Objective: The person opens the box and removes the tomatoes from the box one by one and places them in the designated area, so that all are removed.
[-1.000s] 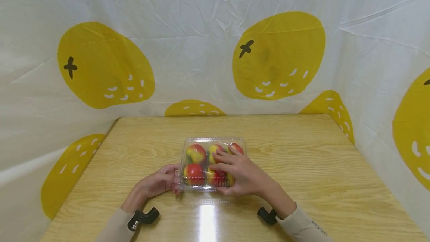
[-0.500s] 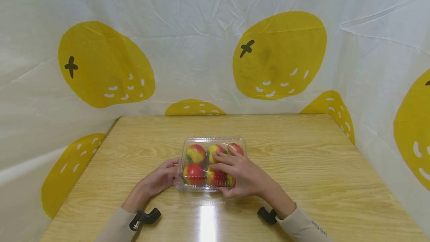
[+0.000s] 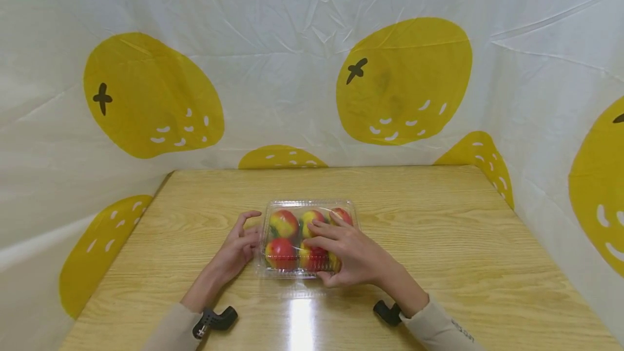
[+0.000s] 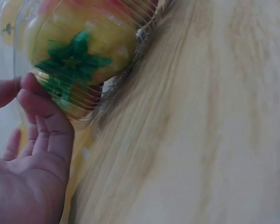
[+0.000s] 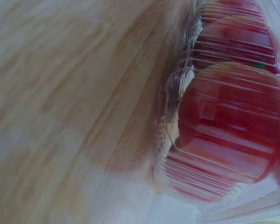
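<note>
In the head view a clear plastic clamshell container lies on the table. It holds several red-and-yellow round fruits; one shows a green star-shaped calyx in the left wrist view. My left hand is at the container's left side. Its fingertips pinch the thin clear rim there, while the index finger stands raised away from it. Spread fingers of my right hand rest on the lid, the thumb at the front edge. That hand hides the right-hand fruits partly. The right wrist view shows the ribbed side wall close up.
A wood-grain table surrounds the container. White sheeting with yellow fruit prints stands behind and along both sides. Black wrist mounts sit at both cuffs.
My left hand has shifted slightly up along the container's left edge, and its index finger has lifted. The right hand and the container stay almost in place.
</note>
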### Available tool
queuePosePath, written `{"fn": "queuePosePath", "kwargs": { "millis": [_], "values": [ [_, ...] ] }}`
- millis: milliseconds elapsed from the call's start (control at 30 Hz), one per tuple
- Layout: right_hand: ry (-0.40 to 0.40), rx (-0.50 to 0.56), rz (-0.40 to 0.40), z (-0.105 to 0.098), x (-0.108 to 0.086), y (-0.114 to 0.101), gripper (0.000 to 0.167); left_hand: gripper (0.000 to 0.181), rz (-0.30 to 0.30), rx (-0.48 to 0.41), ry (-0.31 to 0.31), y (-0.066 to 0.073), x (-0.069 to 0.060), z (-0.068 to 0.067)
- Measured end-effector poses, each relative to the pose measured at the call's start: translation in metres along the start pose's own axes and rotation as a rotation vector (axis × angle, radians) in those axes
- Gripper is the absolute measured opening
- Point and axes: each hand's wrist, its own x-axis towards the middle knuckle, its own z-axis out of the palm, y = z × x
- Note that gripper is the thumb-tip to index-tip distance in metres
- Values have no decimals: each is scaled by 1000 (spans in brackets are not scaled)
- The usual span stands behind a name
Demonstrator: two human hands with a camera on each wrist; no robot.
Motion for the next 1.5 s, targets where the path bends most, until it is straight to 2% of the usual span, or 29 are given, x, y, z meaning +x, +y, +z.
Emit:
{"fn": "queuePosePath", "kwargs": {
  "millis": [233,633,900,1133,1367,1500],
  "values": [
    [-5,8,-3,-2,1,0,64,49,58,-10,-11,-4,1,3],
    [-27,9,21,-4,1,-2,61,45,83,-23,-56,-6,1,1],
    [-65,-33,21,-9,2,-6,65,48,63,2,-51,-6,0,0],
    [-128,-39,64,-13,1,-10,71,52,46,18,-32,-7,-2,0],
    [-153,-59,79,-17,1,-12,78,55,49,61,-5,-7,-1,2],
    [-167,-55,90,-21,-1,-14,80,57,50,69,-16,-7,0,2]
  ]
}}
